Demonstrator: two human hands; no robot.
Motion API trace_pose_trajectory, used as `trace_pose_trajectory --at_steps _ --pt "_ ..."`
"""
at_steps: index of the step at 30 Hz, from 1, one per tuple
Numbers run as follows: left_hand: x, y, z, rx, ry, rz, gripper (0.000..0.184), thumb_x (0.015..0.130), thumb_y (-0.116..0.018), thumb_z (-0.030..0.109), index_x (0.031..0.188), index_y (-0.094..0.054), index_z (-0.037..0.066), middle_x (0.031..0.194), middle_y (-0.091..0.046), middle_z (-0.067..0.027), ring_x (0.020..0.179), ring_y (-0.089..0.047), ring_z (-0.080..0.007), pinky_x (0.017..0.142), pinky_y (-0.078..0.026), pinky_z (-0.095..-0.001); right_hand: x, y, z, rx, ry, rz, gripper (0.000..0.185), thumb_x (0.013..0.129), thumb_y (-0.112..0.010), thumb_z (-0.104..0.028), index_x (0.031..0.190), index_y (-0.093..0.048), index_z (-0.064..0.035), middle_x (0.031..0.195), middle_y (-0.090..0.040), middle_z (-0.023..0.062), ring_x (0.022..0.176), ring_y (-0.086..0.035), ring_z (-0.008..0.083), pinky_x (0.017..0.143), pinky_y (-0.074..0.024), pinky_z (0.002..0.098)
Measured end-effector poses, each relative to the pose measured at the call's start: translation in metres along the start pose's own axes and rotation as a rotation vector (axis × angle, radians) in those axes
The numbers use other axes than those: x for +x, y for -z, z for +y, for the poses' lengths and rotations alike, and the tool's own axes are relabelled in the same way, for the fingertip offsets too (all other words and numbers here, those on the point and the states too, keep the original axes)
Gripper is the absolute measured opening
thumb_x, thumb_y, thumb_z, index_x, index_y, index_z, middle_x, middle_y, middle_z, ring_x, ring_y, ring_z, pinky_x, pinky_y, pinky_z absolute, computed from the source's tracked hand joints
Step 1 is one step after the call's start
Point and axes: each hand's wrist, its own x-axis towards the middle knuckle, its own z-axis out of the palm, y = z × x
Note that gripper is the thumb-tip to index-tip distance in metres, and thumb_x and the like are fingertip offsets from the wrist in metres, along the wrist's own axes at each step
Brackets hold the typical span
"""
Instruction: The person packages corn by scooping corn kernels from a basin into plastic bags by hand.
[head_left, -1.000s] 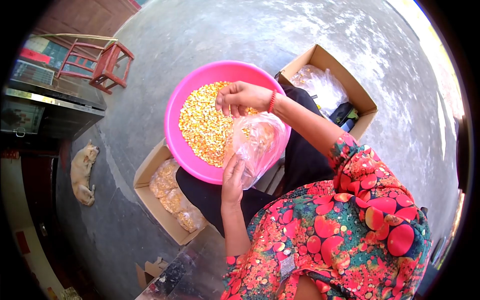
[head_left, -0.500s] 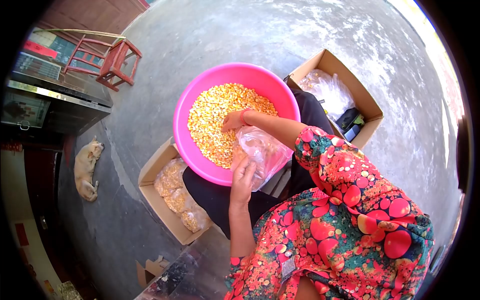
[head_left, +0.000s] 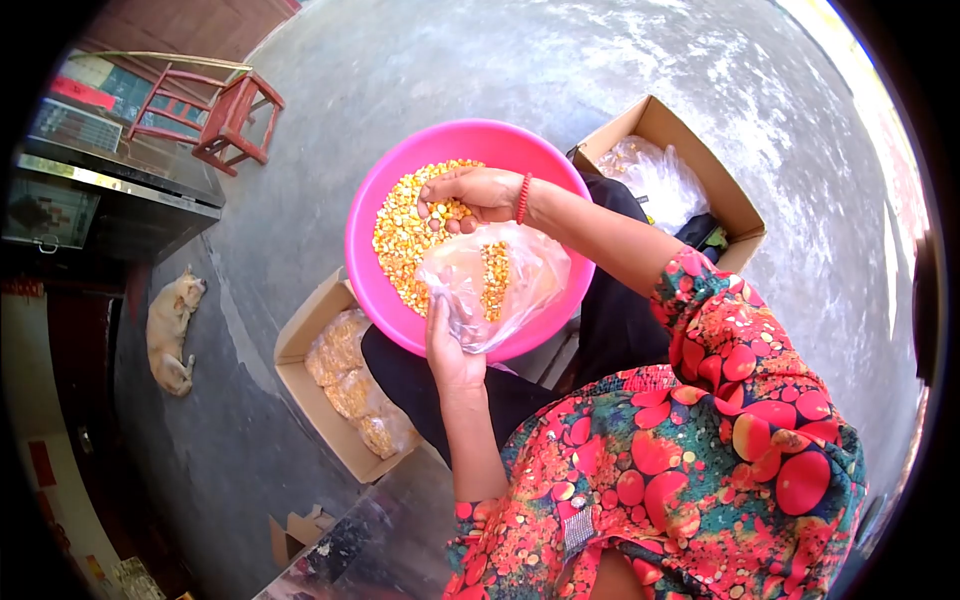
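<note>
A pink basin (head_left: 365, 300) of loose corn kernels (head_left: 400, 235) rests on the person's lap. At its near side my left hand (head_left: 452, 350) grips the rim of a clear plastic bag (head_left: 535, 268), thumb against the film. Some kernels show inside or through the bag. Over the heap, my right hand (head_left: 478, 195), with a red bead bracelet on its wrist, is curled round a small handful of kernels. It is just above the bag's upper edge.
Filled bags of corn (head_left: 348, 390) lie in a cardboard box (head_left: 295, 345) at the left. Another cardboard box (head_left: 735, 185) at the right holds plastic bags (head_left: 665, 185) and dark items. A dog (head_left: 172, 330) lies on the floor near a red wooden chair (head_left: 232, 120).
My right hand has risen out of the heap with kernels in it. My left hand has moved slightly down and left, and the bag is spread wider.
</note>
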Motion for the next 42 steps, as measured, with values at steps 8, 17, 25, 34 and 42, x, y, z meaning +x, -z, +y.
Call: trace_pose_trajectory --at_steps 8,17,25,34,42 --pt "-0.003 -0.001 0.004 -0.028 -0.06 0.044 0.026 0.09 -0.044 0.018 0.112 -0.05 0.007 0.085 -0.056 -0.0016 0.069 -0.054 -0.0083 0.058 -0.046 -0.0238 -0.047 -0.035 0.028 -0.819 0.327 -0.109 0.018 0.084 -0.049 -0.013 0.091 -0.06 0.0004 0.083 -0.06 0.0053 0.083 -0.054 0.0111 0.072 -0.0453 0.0279" --pt "-0.023 -0.017 0.005 0.167 0.09 0.038 0.028 0.089 -0.045 0.011 0.115 -0.048 0.003 0.085 -0.057 -0.0031 0.071 -0.055 -0.0096 0.064 -0.046 -0.0231 -0.026 -0.009 0.009 -0.491 0.235 0.106 0.019 0.083 -0.045 -0.016 0.086 -0.061 -0.0066 0.078 -0.06 0.0005 0.068 -0.056 0.0079 0.054 -0.0459 0.0214" --pt "-0.029 -0.002 -0.013 0.402 0.244 -0.238 0.031 0.088 -0.046 0.009 0.117 -0.046 -0.003 0.076 -0.056 -0.0029 0.069 -0.053 -0.0084 0.066 -0.043 -0.0211 0.074 0.082 0.092 -1.242 -0.17 0.382 0.028 0.08 -0.048 -0.027 0.093 -0.06 -0.005 0.089 -0.062 0.0131 0.08 -0.06 0.0234 0.068 -0.0479 0.0352" --pt "-0.03 -0.007 -0.013 0.463 0.256 -0.281 0.032 0.089 -0.045 0.01 0.118 -0.045 -0.003 0.073 -0.053 -0.0023 0.067 -0.051 -0.0082 0.065 -0.042 -0.0216 0.096 0.04 0.11 -1.129 -0.152 0.284 0.037 0.077 -0.051 -0.03 0.094 -0.062 0.0019 0.092 -0.062 0.0185 0.081 -0.061 0.0275 0.07 -0.0485 0.0364" --pt "-0.023 -0.006 -0.014 0.183 0.133 -0.007 0.031 0.089 -0.044 0.013 0.118 -0.046 0.001 0.106 -0.056 -0.0075 0.092 -0.056 -0.013 0.078 -0.047 -0.0287 0.066 0.032 0.067 0.134 -0.103 0.164 0.019 0.086 -0.046 -0.019 0.091 -0.054 -0.0027 0.077 -0.058 0.0072 0.069 -0.06 0.0166 0.056 -0.0524 0.0253"
